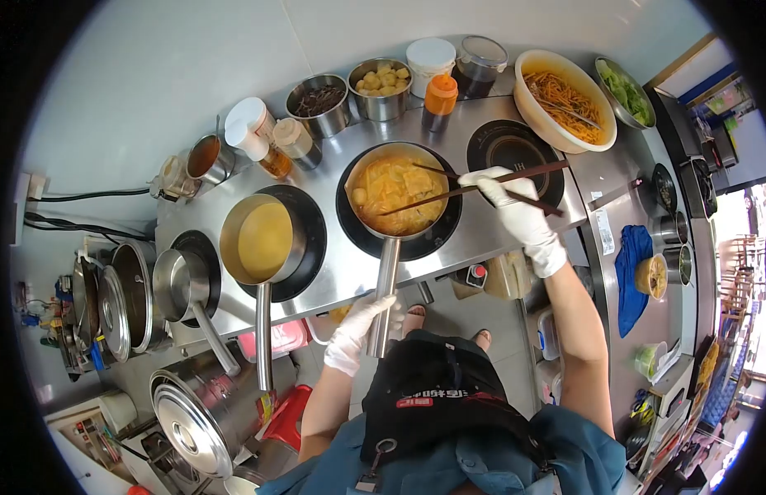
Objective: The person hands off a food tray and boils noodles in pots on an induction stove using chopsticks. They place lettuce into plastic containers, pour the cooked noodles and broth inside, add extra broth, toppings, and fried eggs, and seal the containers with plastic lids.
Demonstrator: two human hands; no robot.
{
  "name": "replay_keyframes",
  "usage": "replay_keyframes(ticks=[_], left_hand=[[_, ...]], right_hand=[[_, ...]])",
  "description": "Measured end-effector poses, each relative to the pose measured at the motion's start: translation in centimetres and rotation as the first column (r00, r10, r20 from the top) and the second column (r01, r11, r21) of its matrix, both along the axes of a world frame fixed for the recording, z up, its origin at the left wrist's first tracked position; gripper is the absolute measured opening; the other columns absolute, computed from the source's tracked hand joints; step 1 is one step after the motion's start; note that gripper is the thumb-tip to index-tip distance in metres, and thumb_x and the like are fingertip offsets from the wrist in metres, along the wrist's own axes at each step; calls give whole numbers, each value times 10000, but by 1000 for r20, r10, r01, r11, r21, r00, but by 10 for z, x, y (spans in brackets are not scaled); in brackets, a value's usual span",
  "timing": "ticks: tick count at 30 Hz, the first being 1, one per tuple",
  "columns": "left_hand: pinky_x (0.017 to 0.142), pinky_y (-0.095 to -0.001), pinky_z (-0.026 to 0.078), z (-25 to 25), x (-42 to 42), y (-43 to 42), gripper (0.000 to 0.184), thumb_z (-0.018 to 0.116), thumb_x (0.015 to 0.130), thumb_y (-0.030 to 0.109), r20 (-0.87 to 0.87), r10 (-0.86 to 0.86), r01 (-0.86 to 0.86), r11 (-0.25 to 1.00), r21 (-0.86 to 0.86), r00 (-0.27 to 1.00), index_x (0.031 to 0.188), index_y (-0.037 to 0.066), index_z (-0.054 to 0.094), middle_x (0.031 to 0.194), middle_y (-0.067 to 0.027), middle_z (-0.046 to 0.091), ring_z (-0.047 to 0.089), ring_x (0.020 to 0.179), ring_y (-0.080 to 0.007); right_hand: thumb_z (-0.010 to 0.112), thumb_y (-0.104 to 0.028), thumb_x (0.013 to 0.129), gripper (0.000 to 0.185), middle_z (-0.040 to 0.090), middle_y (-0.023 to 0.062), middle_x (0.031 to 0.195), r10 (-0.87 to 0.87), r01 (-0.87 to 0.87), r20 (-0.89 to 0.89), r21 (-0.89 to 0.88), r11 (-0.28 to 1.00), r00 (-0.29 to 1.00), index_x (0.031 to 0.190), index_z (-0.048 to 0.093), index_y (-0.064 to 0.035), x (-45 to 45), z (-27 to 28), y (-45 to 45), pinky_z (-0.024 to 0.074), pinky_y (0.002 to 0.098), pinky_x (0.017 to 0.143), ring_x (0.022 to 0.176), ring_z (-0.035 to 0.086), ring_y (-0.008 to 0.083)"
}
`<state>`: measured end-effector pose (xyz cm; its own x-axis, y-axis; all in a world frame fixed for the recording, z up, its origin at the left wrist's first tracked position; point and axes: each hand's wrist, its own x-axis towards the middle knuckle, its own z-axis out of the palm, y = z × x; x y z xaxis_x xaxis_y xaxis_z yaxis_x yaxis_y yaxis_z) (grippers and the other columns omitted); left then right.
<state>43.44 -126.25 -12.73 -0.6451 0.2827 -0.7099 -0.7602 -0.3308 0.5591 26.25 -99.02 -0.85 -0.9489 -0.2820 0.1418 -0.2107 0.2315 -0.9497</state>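
My gloved left hand (356, 332) is closed around the long metal handle of a saucepan (390, 256), which sits on a black round cooktop. Inside the pan is a yellow-orange egg-like food (391, 188) with some darker bits. In my gloved right hand (515, 213) is a pair of dark chopsticks (538, 171). Their tips are spread apart and reach into the food. Left of this pan, a second saucepan (296, 239) holds yellow liquid, and beyond it stands a smaller saucepan (175, 311).
Along the wall stand a bowl of yellow chunks (381, 106), a pot of dark pieces (319, 124), an orange-capped bottle (440, 99) and a basin of orange shreds (527, 78). An induction plate (503, 140) is at right. Large lidded pots (181, 392) stand lower left.
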Motion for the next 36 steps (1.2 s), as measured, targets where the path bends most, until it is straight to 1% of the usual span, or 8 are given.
replay_keyframes(ticks=[3, 12, 14, 20, 24, 26, 32, 36], left_hand=[[513, -250, 445, -3, -7, 21, 422, 701, 861, 203, 9, -6, 6, 997, 82, 1000, 1174, -28, 537, 785, -37, 591, 581, 625, -129], [455, -269, 431, -2, -2, 28, 230, 701, 797, 47, -83, -44, 36, 995, -89, 996, 959, 19, 540, 637, -37, 540, 535, 484, -132], [455, -264, 433, 16, -2, 28, 240, 705, 794, 42, -51, -102, 93, 982, -162, 993, 966, 13, 539, 634, -41, 545, 537, 481, -133], [457, -267, 442, 56, -2, 29, 267, 703, 793, 27, -116, -356, 308, 902, -303, 927, 992, 0, 525, 644, -45, 561, 546, 496, -131], [460, -266, 445, 90, 7, 59, 280, 694, 796, 7, -97, -438, 407, 882, -237, 894, 1016, 1, 520, 671, -31, 536, 537, 517, -126], [459, -265, 442, 103, 17, 85, 281, 677, 806, 8, -113, -485, 437, 849, -297, 867, 1034, 7, 512, 683, -26, 518, 520, 524, -119], [463, -267, 431, 116, 43, 168, 308, 650, 783, 2, -122, -726, 684, 682, -259, 677, 1046, -6, 490, 684, -51, 523, 517, 522, -127], [469, -272, 426, 135, 73, 244, 320, 636, 770, 10, -114, -779, 757, 627, -184, 617, 1052, -14, 488, 684, -48, 509, 497, 507, -132]], right_hand=[[582, -60, 925, 142, 699, 66, 946, -24, 25, 39, -9, 1000, 999, 952, 701, 11, 7, 10, 23, 477, 261, 861, 921, 633, 136], [632, -14, 880, 158, 675, 122, 924, 68, -56, -83, 146, 988, 994, 1030, 680, -1, 62, 29, 20, 506, 266, 739, 860, 641, 172], [641, -20, 842, 199, 676, 111, 960, 126, -22, -347, 290, 957, 929, 1036, 685, -34, 77, 19, 24, 522, 310, 735, 847, 652, 235], [711, -43, 750, 372, 650, 90, 1003, 139, 149, -568, 431, 890, 811, 1115, 647, -73, 140, 22, 65, 533, 312, 697, 796, 647, 262], [729, -68, 733, 416, 658, 79, 1047, -170, 455, -648, 302, 838, 742, 1141, 656, -104, 199, 16, 96, 539, 310, 656, 774, 656, 246], [712, -56, 766, 301, 679, 79, 986, -440, 610, -641, 57, 790, 630, 1063, 699, -102, 228, 21, 113, 533, 314, 612, 739, 655, 233], [546, -46, 942, 152, 657, 87, 941, -920, 748, 60, -604, 275, 387, 996, 681, -1, 319, 12, 168, 531, 280, 802, 886, 662, 176], [521, -75, 963, 176, 662, 101, 1001, -977, 828, 52, -540, 148, 208, 1040, 652, 15, 375, 17, 213, 515, 290, 836, 917, 659, 169]])
